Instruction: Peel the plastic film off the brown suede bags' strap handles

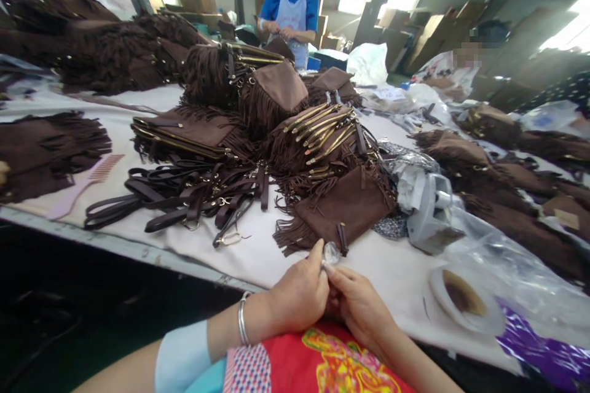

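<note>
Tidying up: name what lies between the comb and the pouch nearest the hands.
Dark straps lie between the comb and pouch in the head view.

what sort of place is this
Probably a bag workshop: fringed brown pouches with gold-coloured zips are stacked on a cloth-covered table, dark straps with metal fittings lie heaped, and an aproned worker stands across it.

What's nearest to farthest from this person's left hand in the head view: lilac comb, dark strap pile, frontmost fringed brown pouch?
From the left hand:
1. Frontmost fringed brown pouch, just ahead.
2. Dark strap pile, ahead, to the left.
3. Lilac comb, farthest left.
</note>
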{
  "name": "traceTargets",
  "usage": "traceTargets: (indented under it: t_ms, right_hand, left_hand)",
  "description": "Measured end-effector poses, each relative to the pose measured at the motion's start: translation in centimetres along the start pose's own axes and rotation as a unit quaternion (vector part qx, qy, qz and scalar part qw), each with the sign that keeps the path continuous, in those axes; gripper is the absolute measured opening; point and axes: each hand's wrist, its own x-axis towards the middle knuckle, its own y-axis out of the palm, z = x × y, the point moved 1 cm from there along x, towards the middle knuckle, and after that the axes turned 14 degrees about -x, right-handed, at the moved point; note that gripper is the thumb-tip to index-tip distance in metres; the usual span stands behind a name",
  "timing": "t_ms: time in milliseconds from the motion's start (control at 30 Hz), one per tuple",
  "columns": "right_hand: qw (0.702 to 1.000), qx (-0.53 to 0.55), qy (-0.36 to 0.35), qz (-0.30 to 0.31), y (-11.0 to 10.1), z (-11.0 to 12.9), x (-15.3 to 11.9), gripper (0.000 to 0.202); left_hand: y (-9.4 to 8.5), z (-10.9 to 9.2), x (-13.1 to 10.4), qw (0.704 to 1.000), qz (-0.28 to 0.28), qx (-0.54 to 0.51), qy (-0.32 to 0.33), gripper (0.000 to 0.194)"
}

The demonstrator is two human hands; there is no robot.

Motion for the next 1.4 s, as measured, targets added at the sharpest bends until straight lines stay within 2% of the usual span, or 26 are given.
traceTargets:
  t_ms: [67, 133, 200, 267, 333, 433, 533, 600, 733, 833, 900, 967, 1000, 1133, 1200, 1400]
  right_hand:
    - [0.998, 0.057, 0.011, -0.005, 0.1, -0.1, 0.0, 0.036]
    - [0.996, 0.085, 0.000, -0.006, -0.1, -0.1, -0.1, 0.034]
    - [0.996, 0.090, -0.011, 0.008, -0.4, -0.3, -0.3, 0.032]
    - [0.996, 0.085, -0.013, 0.032, -0.7, -0.4, -0.7, 0.033]
    - [0.995, 0.082, -0.014, 0.049, -0.7, -0.4, -0.9, 0.034]
    - [0.994, 0.083, -0.022, 0.061, -0.5, -0.3, -1.1, 0.035]
    - [0.994, 0.083, -0.022, 0.070, -0.4, -0.5, -1.0, 0.035]
    - [0.994, 0.077, -0.020, 0.069, -0.6, -0.7, -1.0, 0.036]
    - [0.997, 0.051, -0.012, 0.058, -0.9, -1.2, -0.9, 0.040]
    - [0.997, 0.047, -0.011, 0.058, -1.0, -1.2, -0.8, 0.038]
    - [0.996, 0.052, -0.012, 0.065, -0.9, -1.2, -0.8, 0.037]
    - [0.996, 0.050, -0.011, 0.075, -0.9, -1.2, -0.8, 0.038]
    - [0.996, 0.045, -0.010, 0.078, -0.9, -1.2, -0.8, 0.039]
    - [0.997, 0.018, -0.012, 0.071, -0.9, -1.1, -0.9, 0.041]
    - [0.998, -0.007, -0.013, 0.056, -1.0, -1.1, -0.9, 0.041]
    - [0.993, -0.120, -0.018, 0.010, -1.0, -0.5, -0.9, 0.042]
  left_hand:
    - [-0.3, -0.5, -0.4, 0.999, 0.035, 0.007, 0.007, 0.075]
    - [-0.8, -0.7, -0.3, 0.998, 0.040, -0.037, -0.022, 0.075]
    - [-1.4, -0.5, 0.2, 0.987, 0.006, -0.125, -0.102, 0.064]
    - [-1.8, 0.0, 0.8, 0.955, -0.029, -0.208, -0.209, 0.053]
    - [-1.7, 0.3, 1.3, 0.930, -0.017, -0.250, -0.270, 0.046]
    - [-0.9, 0.1, 1.7, 0.914, 0.056, -0.277, -0.290, 0.038]
    - [0.0, -0.2, 1.7, 0.884, 0.096, -0.305, -0.341, 0.040]
    - [0.4, -0.1, 1.6, 0.872, 0.104, -0.323, -0.353, 0.039]
    - [0.4, 0.6, 1.7, 0.865, 0.083, -0.355, -0.343, 0.036]
    - [0.4, 0.9, 1.7, 0.821, 0.107, -0.431, -0.360, 0.033]
    - [0.3, 0.9, 1.7, 0.802, 0.113, -0.469, -0.353, 0.025]
    - [0.2, 0.8, 1.6, 0.808, 0.102, -0.474, -0.335, 0.017]
    - [0.1, 0.7, 1.6, 0.821, 0.094, -0.462, -0.322, 0.014]
    - [-0.4, 0.5, 1.8, 0.909, 0.039, -0.316, -0.268, 0.010]
    - [-0.8, 0.6, 2.1, 0.938, 0.015, -0.238, -0.252, 0.010]
    - [-1.2, 0.6, 2.7, 0.953, 0.022, -0.166, -0.251, 0.011]
